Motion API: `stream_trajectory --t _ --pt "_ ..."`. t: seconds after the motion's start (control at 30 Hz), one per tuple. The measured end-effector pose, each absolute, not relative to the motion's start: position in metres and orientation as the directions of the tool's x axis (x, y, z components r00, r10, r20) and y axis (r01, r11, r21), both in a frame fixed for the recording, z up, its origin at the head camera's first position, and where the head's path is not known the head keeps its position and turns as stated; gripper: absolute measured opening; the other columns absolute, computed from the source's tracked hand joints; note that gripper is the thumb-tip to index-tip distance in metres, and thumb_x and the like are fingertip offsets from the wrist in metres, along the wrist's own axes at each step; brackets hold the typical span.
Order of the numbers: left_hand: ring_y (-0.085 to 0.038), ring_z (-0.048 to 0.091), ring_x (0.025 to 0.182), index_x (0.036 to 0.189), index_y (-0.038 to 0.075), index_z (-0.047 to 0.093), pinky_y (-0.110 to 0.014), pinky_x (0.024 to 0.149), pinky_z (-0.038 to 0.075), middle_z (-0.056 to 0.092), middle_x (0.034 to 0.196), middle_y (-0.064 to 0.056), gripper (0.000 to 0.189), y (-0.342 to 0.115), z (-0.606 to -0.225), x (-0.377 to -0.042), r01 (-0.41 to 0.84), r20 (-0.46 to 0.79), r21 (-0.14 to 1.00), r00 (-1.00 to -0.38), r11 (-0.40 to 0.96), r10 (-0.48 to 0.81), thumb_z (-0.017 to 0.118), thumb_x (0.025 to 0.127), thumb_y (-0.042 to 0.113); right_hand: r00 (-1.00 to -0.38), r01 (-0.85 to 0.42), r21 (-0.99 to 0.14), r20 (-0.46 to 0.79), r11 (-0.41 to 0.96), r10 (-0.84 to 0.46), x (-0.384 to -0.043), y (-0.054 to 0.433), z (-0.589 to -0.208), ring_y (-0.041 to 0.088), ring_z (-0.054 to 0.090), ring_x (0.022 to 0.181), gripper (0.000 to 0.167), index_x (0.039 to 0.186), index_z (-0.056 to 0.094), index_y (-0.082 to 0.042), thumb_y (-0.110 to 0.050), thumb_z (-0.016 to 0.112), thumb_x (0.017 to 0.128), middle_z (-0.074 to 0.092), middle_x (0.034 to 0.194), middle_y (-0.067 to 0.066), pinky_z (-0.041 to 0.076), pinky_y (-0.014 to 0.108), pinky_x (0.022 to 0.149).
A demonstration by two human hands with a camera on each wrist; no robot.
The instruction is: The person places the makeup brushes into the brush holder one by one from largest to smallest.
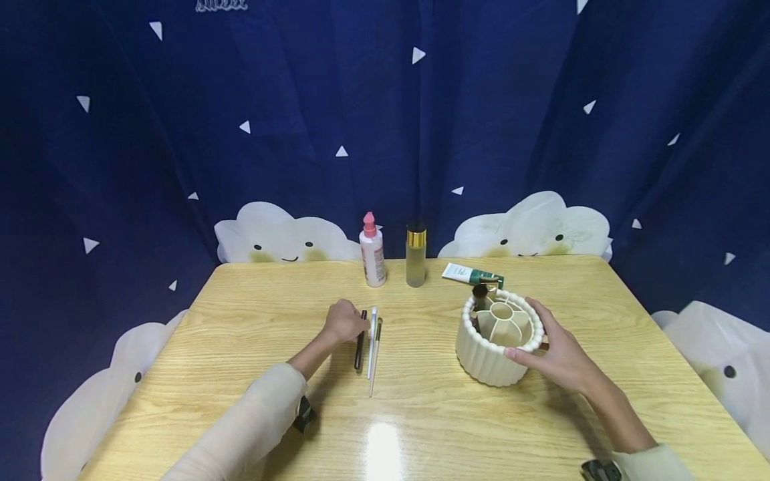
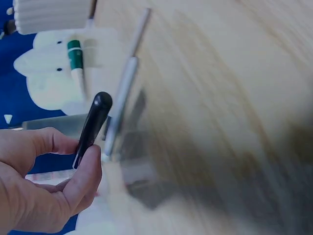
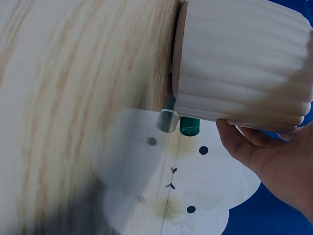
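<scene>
1. Left hand [image 1: 345, 323] — thumb and fingers nearly together, pinching a dark stick [image 1: 359, 351] near its upper end. Can't tell whether the stick's far end touches the tabletop [image 1: 259, 294].
2. Right hand [image 1: 562, 361] — partly spread around a cream ribbed organizer [image 1: 490, 364]; thumb at the rim, fingers on the outer wall.
3. Organizer stands upright on the tabletop, right of the stick and well apart from it. Inside: round central well, dividers around it. A dark-headed brush [image 1: 480, 292] pokes up on the left side of its rim.
4. Just right of the stick: a pale brush [image 1: 371, 351], then a thin brush [image 1: 375, 361] with a dark tip. Both lie lengthwise, side by side.
5. Back of tabletop, left to right: pink-topped bottle [image 1: 373, 259], gold-collared bottle [image 1: 416, 260], white-and-green tube [image 1: 460, 272] lying behind the organizer.
6. Navy curtain [image 1: 313, 87] with white triangles behind.
</scene>
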State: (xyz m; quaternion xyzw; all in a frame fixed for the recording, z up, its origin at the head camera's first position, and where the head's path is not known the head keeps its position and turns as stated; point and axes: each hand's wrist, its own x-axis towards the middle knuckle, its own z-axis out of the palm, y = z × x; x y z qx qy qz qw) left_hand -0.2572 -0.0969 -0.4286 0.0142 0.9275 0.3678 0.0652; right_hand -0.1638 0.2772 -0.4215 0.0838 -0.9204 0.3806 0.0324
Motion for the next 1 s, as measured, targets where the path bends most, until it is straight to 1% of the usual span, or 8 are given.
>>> stream_trajectory --t 0.13,0.27,0.33,0.47,0.57,0.67,0.87,1.0 --pt "-0.028 0.067 0.056 0.06 0.005 0.058 -0.035 0.056 0.058 0.057 0.057 -0.003 0.016 -0.091 -0.419 -0.252 -0.005 -0.099 0.748 -0.99 0.664 0.104 0.067 0.074 0.003 -0.987 -0.163 -0.69 0.107 0.706 -0.123 -0.164 0.278 -0.422 0.046 0.049 0.121 0.101 0.152 0.009 -0.014 -0.043 0.073 0.08 0.035 0.145 0.028 0.048 0.057 0.09" --pt "-0.017 0.063 0.054 0.076 -0.002 0.063 -0.033 0.056 0.058 0.063 0.074 -0.011 0.008 -0.084 -0.409 -0.248 0.015 -0.091 0.785 -0.986 0.619 0.139 0.067 0.075 0.004 -0.987 -0.162 -0.687 0.109 0.708 -0.12 -0.165 0.278 -0.421 0.047 0.048 0.122 0.102 0.152 0.008 -0.014 -0.043 0.073 0.079 0.034 0.145 0.028 0.048 0.058 0.091" --pt "-0.014 0.061 0.053 0.079 -0.002 0.063 -0.029 0.053 0.057 0.064 0.075 -0.01 0.008 -0.08 -0.406 -0.248 0.022 -0.089 0.792 -0.984 0.61 0.152 0.066 0.075 0.004 -0.986 -0.165 -0.686 0.112 0.708 -0.122 -0.165 0.277 -0.42 0.047 0.047 0.122 0.102 0.152 0.008 -0.014 -0.042 0.073 0.079 0.034 0.145 0.028 0.047 0.058 0.091" --pt "-0.017 0.062 0.055 0.087 -0.002 0.063 -0.023 0.049 0.053 0.064 0.075 -0.008 0.013 -0.073 -0.403 -0.248 0.041 -0.081 0.807 -0.98 0.589 0.179 0.064 0.076 0.004 -0.987 -0.158 -0.686 0.104 0.71 -0.119 -0.164 0.277 -0.42 0.047 0.047 0.122 0.102 0.152 0.008 -0.014 -0.043 0.073 0.079 0.034 0.146 0.028 0.047 0.059 0.092" --pt "-0.017 0.062 0.059 0.092 -0.003 0.062 -0.028 0.055 0.056 0.062 0.077 -0.007 0.015 -0.066 -0.402 -0.248 0.023 -0.094 0.849 -0.977 0.528 0.194 0.063 0.078 0.003 -0.988 -0.153 -0.688 0.099 0.71 -0.117 -0.164 0.277 -0.42 0.048 0.047 0.123 0.102 0.152 0.008 -0.015 -0.043 0.073 0.079 0.033 0.146 0.028 0.047 0.059 0.092" --pt "-0.013 0.059 0.063 0.095 -0.004 0.06 -0.034 0.065 0.059 0.059 0.079 -0.006 0.017 -0.058 -0.399 -0.247 0.007 -0.099 0.895 -0.972 0.445 0.214 0.061 0.079 0.001 -0.988 -0.154 -0.688 0.102 0.709 -0.117 -0.165 0.277 -0.421 0.048 0.047 0.122 0.102 0.152 0.008 -0.014 -0.043 0.073 0.079 0.033 0.146 0.028 0.047 0.059 0.092" --pt "-0.011 0.056 0.07 0.101 -0.007 0.058 -0.042 0.079 0.058 0.058 0.084 -0.008 0.021 -0.042 -0.389 -0.242 0.014 -0.068 0.953 -0.963 0.302 0.26 0.061 0.081 -0.001 -0.988 -0.154 -0.681 0.103 0.715 -0.115 -0.165 0.277 -0.421 0.047 0.048 0.122 0.102 0.152 0.008 -0.014 -0.043 0.073 0.079 0.034 0.146 0.028 0.047 0.058 0.092" --pt "-0.009 0.056 0.072 0.103 -0.009 0.056 -0.039 0.08 0.058 0.058 0.088 -0.008 0.022 -0.03 -0.382 -0.239 0.004 -0.052 0.98 -0.96 0.2 0.275 0.061 0.082 -0.003 -0.988 -0.151 -0.679 0.103 0.718 -0.111 -0.165 0.277 -0.421 0.047 0.047 0.122 0.102 0.152 0.008 -0.014 -0.044 0.073 0.079 0.034 0.145 0.028 0.047 0.059 0.092"
